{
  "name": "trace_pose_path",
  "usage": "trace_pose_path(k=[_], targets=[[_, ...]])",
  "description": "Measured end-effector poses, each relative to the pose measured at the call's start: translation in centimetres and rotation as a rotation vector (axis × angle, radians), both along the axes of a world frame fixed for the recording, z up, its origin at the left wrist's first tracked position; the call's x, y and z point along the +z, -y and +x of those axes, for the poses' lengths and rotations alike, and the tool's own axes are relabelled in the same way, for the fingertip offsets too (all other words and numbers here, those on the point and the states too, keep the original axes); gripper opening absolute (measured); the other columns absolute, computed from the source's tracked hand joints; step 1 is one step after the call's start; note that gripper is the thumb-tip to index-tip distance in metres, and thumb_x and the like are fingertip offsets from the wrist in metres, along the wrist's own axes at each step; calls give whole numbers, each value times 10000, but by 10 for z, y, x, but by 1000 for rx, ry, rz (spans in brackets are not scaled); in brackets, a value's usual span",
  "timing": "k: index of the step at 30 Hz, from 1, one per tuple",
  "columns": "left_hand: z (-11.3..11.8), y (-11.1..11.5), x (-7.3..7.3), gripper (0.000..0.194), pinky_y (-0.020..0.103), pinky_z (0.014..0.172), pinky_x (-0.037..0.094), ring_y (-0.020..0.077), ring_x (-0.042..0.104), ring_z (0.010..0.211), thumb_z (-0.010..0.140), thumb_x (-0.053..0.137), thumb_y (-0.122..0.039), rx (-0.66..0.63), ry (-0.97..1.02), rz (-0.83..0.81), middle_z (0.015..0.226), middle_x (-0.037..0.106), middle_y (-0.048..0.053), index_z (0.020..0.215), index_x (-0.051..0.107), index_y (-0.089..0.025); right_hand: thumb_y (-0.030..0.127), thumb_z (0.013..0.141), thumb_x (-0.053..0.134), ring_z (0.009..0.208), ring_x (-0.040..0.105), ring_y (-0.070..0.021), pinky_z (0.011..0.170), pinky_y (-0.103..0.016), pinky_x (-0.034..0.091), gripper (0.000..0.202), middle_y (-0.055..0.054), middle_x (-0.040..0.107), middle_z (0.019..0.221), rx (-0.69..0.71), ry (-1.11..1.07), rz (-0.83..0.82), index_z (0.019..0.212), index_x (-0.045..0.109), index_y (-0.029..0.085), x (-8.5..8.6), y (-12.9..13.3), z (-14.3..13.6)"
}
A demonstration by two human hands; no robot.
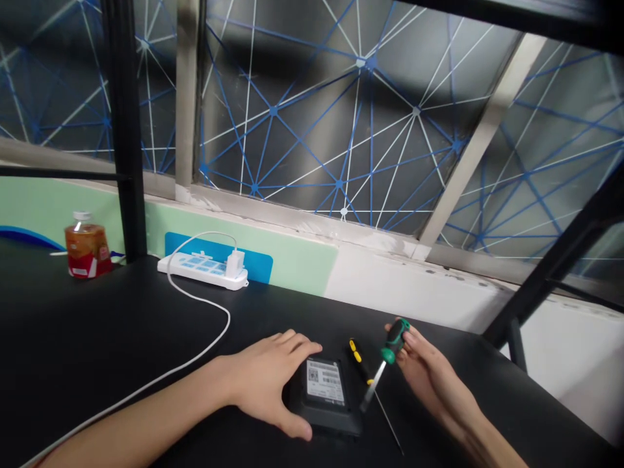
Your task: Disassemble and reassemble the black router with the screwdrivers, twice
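Note:
A black box-shaped device (325, 416) with a white printed label lies on the black table. My left hand (268, 377) grips it from the left, thumb along the near side and fingers over the far edge. In my right hand (424, 364) is a green-and-black screwdriver (396, 335), held by the handle above the table. Its metal shaft slants down to the left, and its blurred tip is near the device's right edge. Between device and right hand, a second screwdriver (359, 359) with a black-and-yellow handle and thin dark shaft lies on the table.
A white power strip (205, 268) with a plugged-in charger (234, 263) stands against the back wall. Its white cable (195, 356) curves across the table, passing left of my forearm. A bottle of orange-red drink (88, 247) stands at the back left. Black metal posts (127, 130) frame the table.

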State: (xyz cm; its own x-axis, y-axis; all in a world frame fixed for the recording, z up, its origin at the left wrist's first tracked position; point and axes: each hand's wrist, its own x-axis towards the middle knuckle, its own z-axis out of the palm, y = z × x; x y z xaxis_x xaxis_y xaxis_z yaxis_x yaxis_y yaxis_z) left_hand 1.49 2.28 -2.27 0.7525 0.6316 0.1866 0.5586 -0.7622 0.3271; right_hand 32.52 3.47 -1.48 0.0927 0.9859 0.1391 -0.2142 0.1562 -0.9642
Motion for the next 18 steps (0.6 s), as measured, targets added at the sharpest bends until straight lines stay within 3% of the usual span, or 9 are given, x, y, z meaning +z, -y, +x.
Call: trace_pose_path(k=[3,7,12,18], targets=[[-1,0,0,1010,518,1108,373,360,448,1303,673,703,-681,-8,7,8,1427,468,124,1478,327,-202,489,758,743,936,664,-245,756,-356,563,344,-81,744,1040,-5,46,15,989,728,234,4,3,0],[-1,2,1,1002,523,1114,361,364,448,1308,678,698,-681,2,-3,3,1430,468,129,1478,334,-202,463,811,704,840,662,-199,692,-313,549,317,-61,736,1088,40,38,11,1052,703,257,5,5,-2],[0,3,3,1018,510,1123,352,361,435,1321,673,703,-701,-2,-11,-7,1436,465,133,1477,336,-195,359,842,692,887,678,-168,780,-298,551,450,-37,733,1138,80,-71,-48,1272,574,299,2,6,-2],[-1,3,4,1003,515,1112,362,355,436,1316,684,685,-714,0,-21,-17,1424,466,116,1479,320,-223,330,840,686,898,690,-177,790,-314,554,453,-59,726,1174,46,-47,-36,1272,562,273,1,5,0]])
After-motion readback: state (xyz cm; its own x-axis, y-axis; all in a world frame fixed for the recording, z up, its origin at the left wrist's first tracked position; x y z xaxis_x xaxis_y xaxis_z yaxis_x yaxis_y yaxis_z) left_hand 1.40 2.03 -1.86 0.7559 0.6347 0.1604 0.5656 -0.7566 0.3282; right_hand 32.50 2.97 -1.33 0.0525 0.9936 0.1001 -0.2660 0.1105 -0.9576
